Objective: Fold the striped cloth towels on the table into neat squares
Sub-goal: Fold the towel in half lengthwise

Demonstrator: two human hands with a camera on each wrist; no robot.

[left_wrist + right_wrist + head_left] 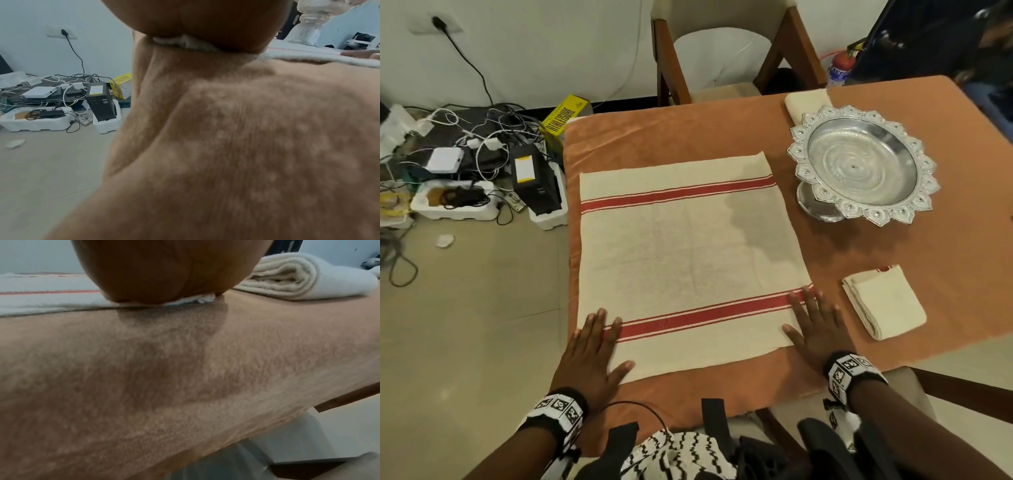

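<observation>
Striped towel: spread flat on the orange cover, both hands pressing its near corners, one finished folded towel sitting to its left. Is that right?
Not quite. The folded towel sits to the right of the striped towel, not its left, as the head view shows. The rest holds: the towel lies flat on the orange cover, with the left hand and right hand flat on its near corners.

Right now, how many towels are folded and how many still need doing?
One folded towel already sits on the right of the table, with another behind the silver tray. The big striped towel lies flat, unfolded, with the left hand and right hand pressing its near corners. It has every fold left.
</observation>
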